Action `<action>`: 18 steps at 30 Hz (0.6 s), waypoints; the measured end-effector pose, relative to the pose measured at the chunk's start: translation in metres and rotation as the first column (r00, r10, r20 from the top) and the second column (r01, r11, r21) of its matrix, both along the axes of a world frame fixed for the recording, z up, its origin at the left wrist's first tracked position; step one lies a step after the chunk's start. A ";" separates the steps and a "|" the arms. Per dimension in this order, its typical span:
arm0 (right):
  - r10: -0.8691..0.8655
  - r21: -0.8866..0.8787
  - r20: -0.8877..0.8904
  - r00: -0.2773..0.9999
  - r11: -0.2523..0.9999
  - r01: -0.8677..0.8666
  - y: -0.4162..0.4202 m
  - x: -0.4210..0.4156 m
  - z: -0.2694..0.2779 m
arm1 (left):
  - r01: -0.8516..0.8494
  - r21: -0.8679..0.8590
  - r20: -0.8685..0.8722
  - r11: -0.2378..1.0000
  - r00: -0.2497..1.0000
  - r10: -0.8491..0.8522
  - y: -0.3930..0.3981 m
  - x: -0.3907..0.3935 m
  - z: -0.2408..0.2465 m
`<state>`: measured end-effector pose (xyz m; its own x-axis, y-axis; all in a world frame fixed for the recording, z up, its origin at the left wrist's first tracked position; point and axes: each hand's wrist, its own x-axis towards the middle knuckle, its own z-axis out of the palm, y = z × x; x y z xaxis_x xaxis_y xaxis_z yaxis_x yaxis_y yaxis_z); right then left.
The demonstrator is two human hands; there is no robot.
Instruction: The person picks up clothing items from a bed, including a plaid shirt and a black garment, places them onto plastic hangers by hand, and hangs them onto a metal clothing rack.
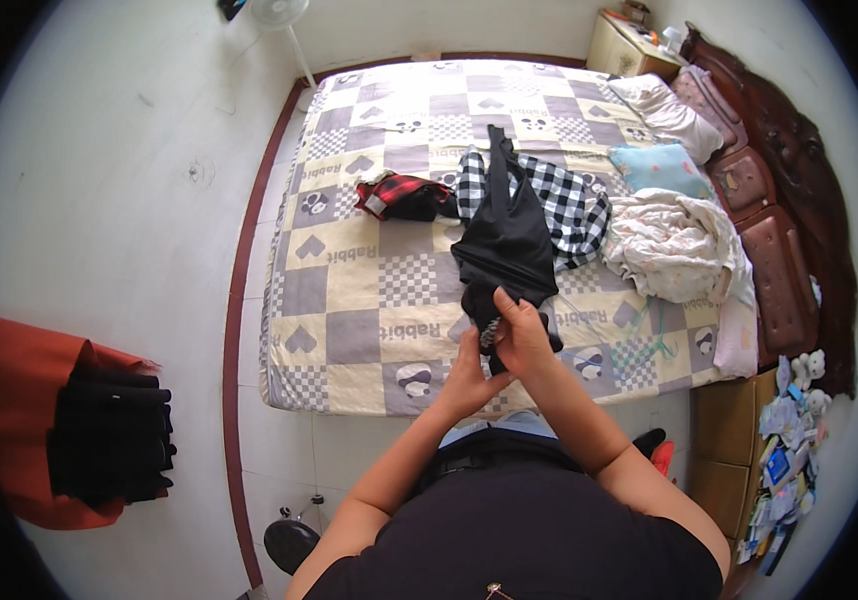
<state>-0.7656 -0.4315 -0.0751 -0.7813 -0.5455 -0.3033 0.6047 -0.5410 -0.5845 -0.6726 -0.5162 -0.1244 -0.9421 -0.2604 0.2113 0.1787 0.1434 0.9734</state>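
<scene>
My left hand (469, 379) and my right hand (525, 337) meet over the near edge of the bed, both gripping a small black cloth item (483, 304) that has a pale, glittery or patterned patch. Just beyond it a black stretchy garment (508, 240) lies spread with its narrow part pointing away. Under that garment is a black-and-white checked shirt (568, 206). A red-and-black plaid garment (406, 196) lies bunched to the left. What the small black item is exactly, I cannot tell.
The bed (346, 300) has a patterned sheet. On its right are a crumpled floral blanket (669, 244), a blue pillow (658, 169) and a white pillow (661, 112). Thin green cords (650, 349) lie near the right edge. A black round stool (290, 546) stands at lower left, a wooden cabinet (721, 442) at right.
</scene>
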 end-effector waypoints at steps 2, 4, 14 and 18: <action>0.129 -0.004 -0.105 0.986 0.991 -0.130 -0.001 0.009 0.007 | -0.143 -0.004 0.009 0.990 0.990 0.143 -0.004 -0.007 -0.031; 0.162 0.104 -0.236 0.958 0.985 -0.140 0.003 0.005 0.014 | -0.160 0.287 0.085 0.944 0.986 0.141 -0.015 -0.012 -0.021; 0.570 0.510 -0.573 0.589 0.810 -0.287 -0.002 -0.002 -0.016 | -0.012 0.888 0.099 0.459 0.981 -0.166 -0.067 -0.028 0.048; 0.497 0.638 -0.471 0.729 0.762 -0.107 -0.003 -0.007 -0.016 | -0.073 0.868 0.204 0.492 0.954 -0.218 -0.087 -0.020 0.071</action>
<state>-0.7726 -0.4346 -0.0910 -0.7161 -0.6783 -0.1649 0.1037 0.1302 -0.9860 -0.6929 -0.6028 -0.0536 -0.9412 -0.1006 -0.3226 -0.1221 -0.7890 0.6022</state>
